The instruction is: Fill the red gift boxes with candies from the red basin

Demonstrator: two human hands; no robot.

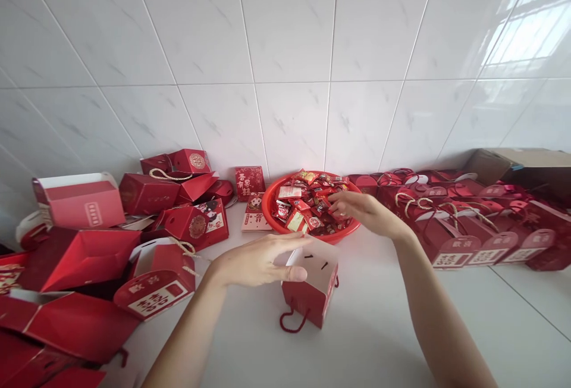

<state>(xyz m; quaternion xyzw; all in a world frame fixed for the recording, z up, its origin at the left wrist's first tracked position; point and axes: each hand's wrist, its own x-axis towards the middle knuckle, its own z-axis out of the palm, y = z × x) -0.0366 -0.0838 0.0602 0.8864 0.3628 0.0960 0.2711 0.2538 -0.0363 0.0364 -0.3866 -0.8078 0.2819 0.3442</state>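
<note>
A small red paper gift box (306, 304) with a white inside and a dark red cord handle stands in front of me, its top open. My left hand (263, 260) is at its upper left side, fingers stretched out and thumb apart over the near edge. Behind the box is a round red plastic basin (267, 212) heaped with wrapped sweets (307, 200), mostly red. Above the basin's right part, my right hand (363, 209) reaches in with loosely curved fingers apart; I see nothing in it. Its fingertips are close to the sweets, and contact is unclear.
Folded and half-opened red boxes (84, 263) pile up on the left. Rows of red boxes with rope handles (450, 245) stand at the right, near a brown cardboard box (513, 162). Flat printed red cards (250, 182) lean by the white tiled wall (294, 120).
</note>
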